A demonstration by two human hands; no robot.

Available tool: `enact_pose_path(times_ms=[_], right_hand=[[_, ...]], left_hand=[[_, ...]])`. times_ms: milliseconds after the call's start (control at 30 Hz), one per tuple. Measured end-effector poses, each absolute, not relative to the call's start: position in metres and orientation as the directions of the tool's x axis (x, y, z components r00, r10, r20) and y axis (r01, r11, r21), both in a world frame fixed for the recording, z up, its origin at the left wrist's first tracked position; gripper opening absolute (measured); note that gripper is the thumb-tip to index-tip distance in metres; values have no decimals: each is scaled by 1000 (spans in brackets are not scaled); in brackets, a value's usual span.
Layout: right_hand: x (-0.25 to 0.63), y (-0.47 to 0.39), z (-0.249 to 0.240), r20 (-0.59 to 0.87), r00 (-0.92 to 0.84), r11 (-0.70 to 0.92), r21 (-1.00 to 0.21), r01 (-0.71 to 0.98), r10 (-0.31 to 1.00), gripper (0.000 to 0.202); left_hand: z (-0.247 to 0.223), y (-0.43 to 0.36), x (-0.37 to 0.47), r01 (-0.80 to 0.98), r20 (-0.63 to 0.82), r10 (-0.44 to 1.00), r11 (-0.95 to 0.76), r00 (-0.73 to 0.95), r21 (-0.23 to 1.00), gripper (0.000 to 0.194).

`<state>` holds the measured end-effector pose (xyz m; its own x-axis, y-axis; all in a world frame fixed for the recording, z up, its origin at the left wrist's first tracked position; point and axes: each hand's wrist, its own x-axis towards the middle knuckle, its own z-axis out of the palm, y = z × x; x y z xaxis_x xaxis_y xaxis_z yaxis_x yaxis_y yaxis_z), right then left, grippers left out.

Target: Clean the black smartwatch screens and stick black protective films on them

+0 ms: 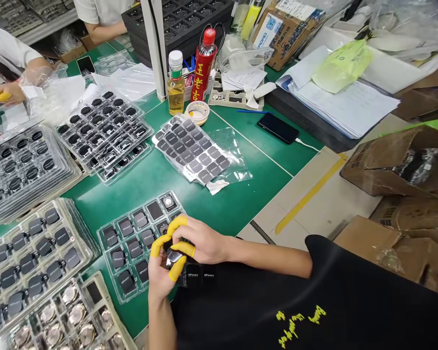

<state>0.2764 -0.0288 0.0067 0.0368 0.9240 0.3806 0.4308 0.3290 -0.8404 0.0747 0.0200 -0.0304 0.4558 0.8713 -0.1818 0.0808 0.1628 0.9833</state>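
Both my hands meet over the lower right part of a clear tray (121,228) of dark square pieces. My left hand (164,265), with yellow finger covers, pinches a small dark glossy piece (174,254) between thumb and forefinger. On the same piece, from the right, close the yellow-covered fingertips of my right hand (193,240). Its details are partly hidden by the fingers. Just below the hands, black labelled squares (200,275) lie against the black clothing. A sheet of grey square stickers (193,150) rests farther back on the green table (219,209).
Stacked trays (29,257) fill the left side, with a tray of round metal parts (69,316) in front. A bottle (175,82), a red can (204,65), tape (197,113) and a phone (278,128) stand or lie behind. Other people's hands (7,95) show at upper left.
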Motion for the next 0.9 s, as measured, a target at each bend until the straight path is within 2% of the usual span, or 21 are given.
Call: enact_pose_path(times_ms=[100, 200, 267, 300, 400, 467, 567, 667, 800, 900], right_hand=[[317, -32, 15, 341, 195, 252, -893, 371, 920, 18], [405, -42, 19, 243, 406, 66, -912, 404, 881, 25], [475, -51, 18, -14, 519, -221, -914, 340, 855, 30], [506, -54, 16, -143, 543, -359, -879, 315, 827, 33], [567, -52, 7, -272, 567, -513, -796, 321, 777, 31], [578, -42, -4, -299, 568, -553, -758, 347, 767, 26], [570, -21, -24, -284, 607, -594, -698, 400, 742, 18], [559, -8, -42, -183, 706, -639, -618, 458, 684, 7], [542, -20, -51, 14, 810, -682, -533, 502, 586, 43], [508, -47, -51, 130, 801, -649, -518, 558, 585, 38]], left_hand=[[-19, 25, 74, -16, -114, 905, 132, 410, 991, 55], [-8, 32, 57, -99, -20, 938, 57, 346, 993, 53], [-3, 35, 41, -98, -3, 959, 32, 284, 995, 56], [-1, 37, 33, -87, -9, 968, 32, 249, 996, 58], [1, 39, 16, -53, -42, 984, 52, 173, 997, 63], [1, 39, 12, -29, -55, 987, 60, 154, 998, 64], [1, 37, 14, 3, -47, 988, 47, 147, 999, 63], [-1, 34, 17, 27, -46, 982, 41, 183, 999, 59], [-6, 30, 22, 9, -42, 978, 41, 205, 999, 60], [-13, 28, 27, -9, -35, 974, 38, 224, 999, 60]])
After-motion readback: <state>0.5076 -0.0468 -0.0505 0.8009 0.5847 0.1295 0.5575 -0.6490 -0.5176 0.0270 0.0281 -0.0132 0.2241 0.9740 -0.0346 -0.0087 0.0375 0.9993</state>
